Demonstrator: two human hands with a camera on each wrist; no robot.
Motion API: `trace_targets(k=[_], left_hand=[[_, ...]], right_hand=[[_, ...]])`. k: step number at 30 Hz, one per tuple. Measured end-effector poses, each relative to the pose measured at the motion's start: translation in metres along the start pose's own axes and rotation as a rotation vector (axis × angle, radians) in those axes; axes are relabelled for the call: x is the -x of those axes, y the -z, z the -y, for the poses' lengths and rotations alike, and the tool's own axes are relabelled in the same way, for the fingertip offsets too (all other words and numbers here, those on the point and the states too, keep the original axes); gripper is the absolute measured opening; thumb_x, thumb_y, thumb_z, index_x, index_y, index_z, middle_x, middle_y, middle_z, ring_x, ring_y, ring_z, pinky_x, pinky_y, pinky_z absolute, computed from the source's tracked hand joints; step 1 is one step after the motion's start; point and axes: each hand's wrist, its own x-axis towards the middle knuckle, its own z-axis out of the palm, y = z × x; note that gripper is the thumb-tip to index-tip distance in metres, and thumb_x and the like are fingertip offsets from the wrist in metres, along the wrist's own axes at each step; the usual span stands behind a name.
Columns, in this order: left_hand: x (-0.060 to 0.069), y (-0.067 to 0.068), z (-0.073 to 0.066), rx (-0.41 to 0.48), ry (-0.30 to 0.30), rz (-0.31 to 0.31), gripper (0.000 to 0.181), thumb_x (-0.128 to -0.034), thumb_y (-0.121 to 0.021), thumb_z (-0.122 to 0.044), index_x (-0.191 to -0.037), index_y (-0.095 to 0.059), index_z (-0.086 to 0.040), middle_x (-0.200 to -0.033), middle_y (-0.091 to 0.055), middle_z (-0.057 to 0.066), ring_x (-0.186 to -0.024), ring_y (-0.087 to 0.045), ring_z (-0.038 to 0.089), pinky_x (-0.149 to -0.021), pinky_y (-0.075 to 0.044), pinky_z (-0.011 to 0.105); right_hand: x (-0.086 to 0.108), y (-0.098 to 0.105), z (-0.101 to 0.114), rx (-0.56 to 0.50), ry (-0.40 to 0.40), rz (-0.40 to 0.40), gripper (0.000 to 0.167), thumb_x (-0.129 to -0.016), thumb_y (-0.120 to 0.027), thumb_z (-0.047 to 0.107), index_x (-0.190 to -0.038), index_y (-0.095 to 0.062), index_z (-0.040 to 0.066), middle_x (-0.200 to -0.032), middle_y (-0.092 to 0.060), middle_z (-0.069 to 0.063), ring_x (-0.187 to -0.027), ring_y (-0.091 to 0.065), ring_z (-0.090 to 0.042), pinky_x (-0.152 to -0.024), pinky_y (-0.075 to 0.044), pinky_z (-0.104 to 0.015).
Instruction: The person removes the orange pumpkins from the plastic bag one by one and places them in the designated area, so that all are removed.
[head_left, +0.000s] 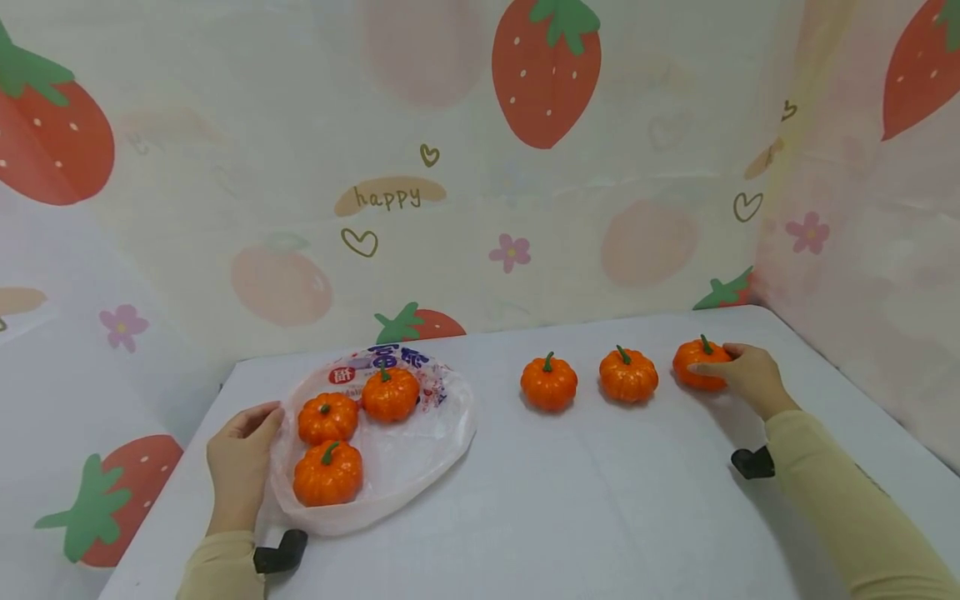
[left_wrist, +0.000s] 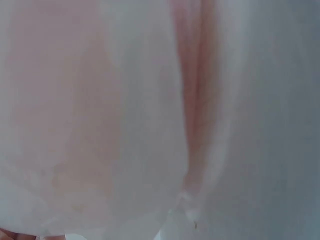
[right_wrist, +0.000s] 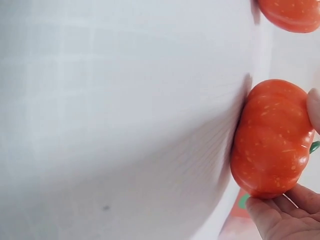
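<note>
At the far right of the table, my right hand (head_left: 752, 379) grips a small orange pumpkin (head_left: 697, 364) with a green stem; in the right wrist view fingers and thumb sit on both sides of this pumpkin (right_wrist: 272, 140). My left hand (head_left: 243, 446) pinches the left rim of a thin whitish plastic bag (head_left: 420, 467) with blue and red print. Inside the bag lie three more pumpkins: one at the back (head_left: 391, 395), one at the left (head_left: 327, 419), one in front (head_left: 327, 475). The bag's film (left_wrist: 145, 125) fills the left wrist view.
Two other pumpkins stand in a row between the bag and my right hand, one nearer the bag (head_left: 549, 384) and one farther right (head_left: 628, 376). The white-covered table (head_left: 570, 517) meets a strawberry-printed curtain (head_left: 465, 183) behind and at both sides.
</note>
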Motion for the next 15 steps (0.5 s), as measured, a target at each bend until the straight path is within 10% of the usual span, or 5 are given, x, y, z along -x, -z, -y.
trace_targets(k=[15], left_hand=[[-0.003,0.002,0.003,-0.012,0.001,-0.009,0.050,-0.0971,-0.054,-0.053,-0.133,-0.062,-0.020,-0.136,-0.060,0.002,-0.114,-0.053,0.006,-0.086,-0.047,0.004]], right_hand=[[0.022,-0.005,0.014,0.002,0.148,-0.134,0.092,-0.092,-0.067,0.046,-0.153,-0.022,-0.008,-0.153,-0.025,-0.039,-0.138,-0.028,-0.057,-0.112,-0.031,-0.066]])
